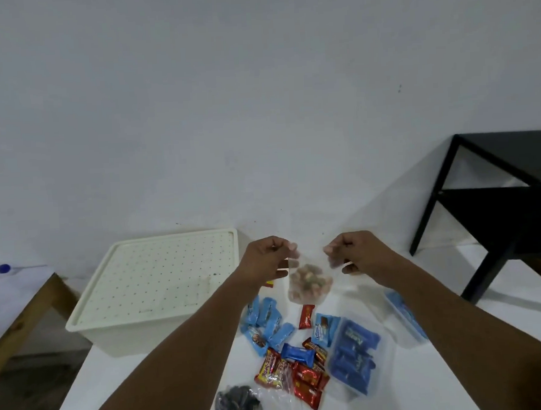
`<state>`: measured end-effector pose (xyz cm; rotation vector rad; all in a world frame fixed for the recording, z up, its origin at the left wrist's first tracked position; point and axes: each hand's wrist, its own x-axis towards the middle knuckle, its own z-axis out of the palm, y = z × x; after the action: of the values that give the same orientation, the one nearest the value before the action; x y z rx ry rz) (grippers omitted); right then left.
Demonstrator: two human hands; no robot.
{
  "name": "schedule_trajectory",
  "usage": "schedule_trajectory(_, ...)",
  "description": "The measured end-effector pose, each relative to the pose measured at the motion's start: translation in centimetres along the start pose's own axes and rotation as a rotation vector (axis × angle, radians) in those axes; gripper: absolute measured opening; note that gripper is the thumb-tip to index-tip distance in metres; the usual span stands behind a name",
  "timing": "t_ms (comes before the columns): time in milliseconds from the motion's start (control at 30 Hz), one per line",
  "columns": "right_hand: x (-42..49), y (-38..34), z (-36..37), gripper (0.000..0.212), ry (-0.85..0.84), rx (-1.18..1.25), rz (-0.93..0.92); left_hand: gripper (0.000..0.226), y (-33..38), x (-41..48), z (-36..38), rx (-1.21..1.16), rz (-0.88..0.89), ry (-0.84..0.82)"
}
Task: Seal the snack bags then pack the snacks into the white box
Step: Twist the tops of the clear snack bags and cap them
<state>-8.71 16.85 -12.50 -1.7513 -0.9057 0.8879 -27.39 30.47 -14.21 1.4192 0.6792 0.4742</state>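
Observation:
Both hands hold up a clear snack bag (310,284) of pale, mixed-colour sweets above the white table (140,377). My left hand (270,257) pinches its top left corner and my right hand (356,251) pinches its top right corner. The white box (156,289) stands at the left with its dotted lid on. Below the bag lie loose light-blue wrapped snacks (267,325), red wrapped snacks (303,380) and a clear bag of dark-blue packets (354,360). Another clear bag of blue packets (406,316) lies partly under my right forearm.
A clear bag of dark round pieces (239,405) lies at the near edge. A black side table (507,205) stands at the right against the wall. A wooden table (21,315) with a blue-capped bottle (3,269) is at the left.

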Motion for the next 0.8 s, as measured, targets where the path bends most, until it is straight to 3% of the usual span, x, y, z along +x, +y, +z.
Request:
schedule_trajectory(300, -0.9, -1.2, 1.8, 0.016, 0.032, 0.133, -0.086, 0.01, 1.0, -0.1, -0.1, 0.022, 0.097, 0.025)
schedule_trajectory(567, -0.6, -2.7, 3.0, 0.019, 0.07, 0.125, -0.195, 0.029, 1.9, -0.5, -0.9, 0.09, 0.072, 0.0)
schedule_trajectory(700, -0.7, -2.6, 3.3, 0.022, 0.001, 0.281, -0.124, 0.023, 2.6, -0.5, -1.4, 0.065, 0.126, 0.039)
schedule_trajectory(800, -0.6, -2.5, 3.3, 0.02, 0.054, 0.309, -0.112, 0.018, 2.9, -0.5, -1.5, 0.016, 0.135, 0.057)
